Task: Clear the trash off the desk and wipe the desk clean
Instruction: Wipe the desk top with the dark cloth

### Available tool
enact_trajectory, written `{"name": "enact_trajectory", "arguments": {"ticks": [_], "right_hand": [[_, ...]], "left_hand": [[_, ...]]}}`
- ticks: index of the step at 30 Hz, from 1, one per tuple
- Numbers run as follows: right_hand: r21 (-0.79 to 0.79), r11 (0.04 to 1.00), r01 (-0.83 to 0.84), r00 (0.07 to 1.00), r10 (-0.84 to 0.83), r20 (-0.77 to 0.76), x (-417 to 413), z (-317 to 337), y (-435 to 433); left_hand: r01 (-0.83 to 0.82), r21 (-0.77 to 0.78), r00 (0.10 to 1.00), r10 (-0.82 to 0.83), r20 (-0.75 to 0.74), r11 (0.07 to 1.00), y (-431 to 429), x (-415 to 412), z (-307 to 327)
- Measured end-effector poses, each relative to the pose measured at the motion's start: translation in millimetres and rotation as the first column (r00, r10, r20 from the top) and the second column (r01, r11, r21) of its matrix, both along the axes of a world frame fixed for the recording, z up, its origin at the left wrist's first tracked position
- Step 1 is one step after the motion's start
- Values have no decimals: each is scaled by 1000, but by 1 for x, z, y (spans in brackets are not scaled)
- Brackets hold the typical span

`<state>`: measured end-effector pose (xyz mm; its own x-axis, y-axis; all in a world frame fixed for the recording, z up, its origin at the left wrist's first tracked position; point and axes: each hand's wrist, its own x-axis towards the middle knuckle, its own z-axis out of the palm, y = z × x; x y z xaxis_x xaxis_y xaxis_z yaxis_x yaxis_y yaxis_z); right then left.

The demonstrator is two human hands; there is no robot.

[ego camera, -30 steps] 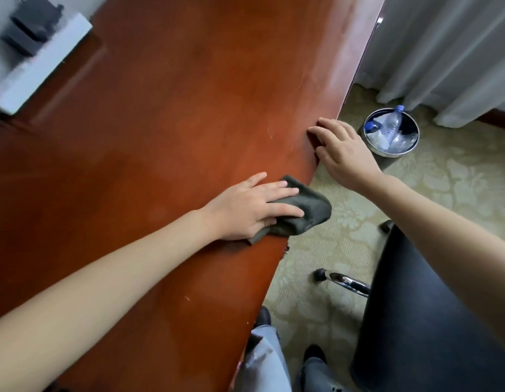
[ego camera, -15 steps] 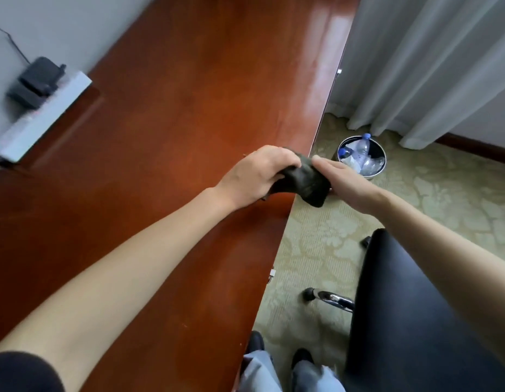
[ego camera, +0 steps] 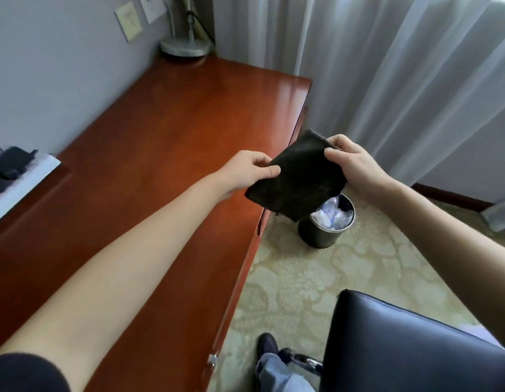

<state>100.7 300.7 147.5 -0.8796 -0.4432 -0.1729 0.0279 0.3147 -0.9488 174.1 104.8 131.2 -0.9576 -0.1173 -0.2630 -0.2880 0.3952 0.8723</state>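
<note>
Above the desk's front edge, the left hand point(ego camera: 250, 169) and right hand point(ego camera: 351, 162) each pinch a side of the dark cloth point(ego camera: 298, 176), held off the desk point(ego camera: 160, 142). Below it a bin point(ego camera: 322, 234) with plastic trash stands on the carpet point(ego camera: 288, 278). A black chair point(ego camera: 401, 349) sits nearby. No writing is legible.

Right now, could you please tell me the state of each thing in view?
cloth: lifted off the desk, held spread between both hands
left hand: pinching the cloth's left edge
right hand: gripping its upper right corner
desk: bare, glossy
bin: upright, holding plastic trash
</note>
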Motion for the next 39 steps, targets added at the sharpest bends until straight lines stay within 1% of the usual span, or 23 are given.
{"name": "enact_trajectory", "arguments": {"ticks": [2, 5, 7, 10, 12, 13, 15, 18, 20, 22, 23, 25, 27, 29, 30, 32, 33, 36, 39], "right_hand": [[-25, 998, -51, 994, 53, 91, -22, 7, 20], [-13, 998, -62, 986, 64, 154, -51, 17, 46], [31, 997, -64, 988, 59, 140, -72, 22, 59], [112, 987, -112, 987, 97, 130, -104, 29, 69], [125, 985, -119, 987, 104, 122, -122, 30, 72], [114, 989, -94, 991, 82, 106, -133, 29, 73], [142, 989, -42, 998, 35, 47, -154, 29, 73], [275, 961, -25, 993, 55, -101, -187, 26, 66], [308, 951, -22, 988, 68, -137, -210, 20, 57], [292, 955, -54, 987, 95, -127, -236, 13, 42], [261, 962, -81, 992, 104, -75, -248, 9, 34], [181, 975, -127, 990, 113, 83, -270, 1, 18], [114, 976, -188, 962, 160, 220, -292, -9, 0], [79, 968, -240, 932, 207, 297, -312, -25, -20], [72, 965, -251, 922, 216, 322, -321, -33, -31], [75, 966, -247, 912, 206, 354, -338, -51, -53], [77, 966, -245, 909, 201, 364, -346, -62, -63], [62, 973, -224, 905, 184, 383, -370, -97, -90], [63, 986, -157, 917, 122, 381, -393, -125, -111]], "left_hand": [[-7, 23, 1000, 7, -22, 1000, 9, -26, 10], [87, 20, 994, -85, -64, 996, 27, -65, 27], [164, -11, 982, -164, -91, 986, 39, -90, 36], [244, -50, 961, -249, -118, 968, 52, -126, 45], [276, -46, 952, -280, -125, 960, 55, -150, 47], [291, -61, 947, -297, -122, 955, 55, -161, 47], [331, -120, 937, -341, -70, 936, 49, -186, 50], [466, -194, 885, -453, 109, 863, 29, -229, 49], [558, -200, 826, -516, 225, 805, 14, -259, 45], [590, -159, 795, -534, 288, 792, -1, -287, 42], [586, -110, 788, -532, 311, 803, -10, -299, 40], [581, 19, 755, -548, 360, 814, -28, -321, 35], [572, 152, 704, -578, 413, 806, -48, -340, 30], [536, 255, 651, -586, 482, 805, -70, -356, 21], [533, 278, 624, -593, 509, 799, -81, -362, 17], [524, 262, 605, -571, 554, 810, -103, -375, 5], [508, 234, 618, -540, 572, 829, -114, -380, -3], [391, 173, 695, -414, 588, 904, -148, -397, -40], [275, 76, 795, -271, 543, 958, -166, -413, -69]]}}
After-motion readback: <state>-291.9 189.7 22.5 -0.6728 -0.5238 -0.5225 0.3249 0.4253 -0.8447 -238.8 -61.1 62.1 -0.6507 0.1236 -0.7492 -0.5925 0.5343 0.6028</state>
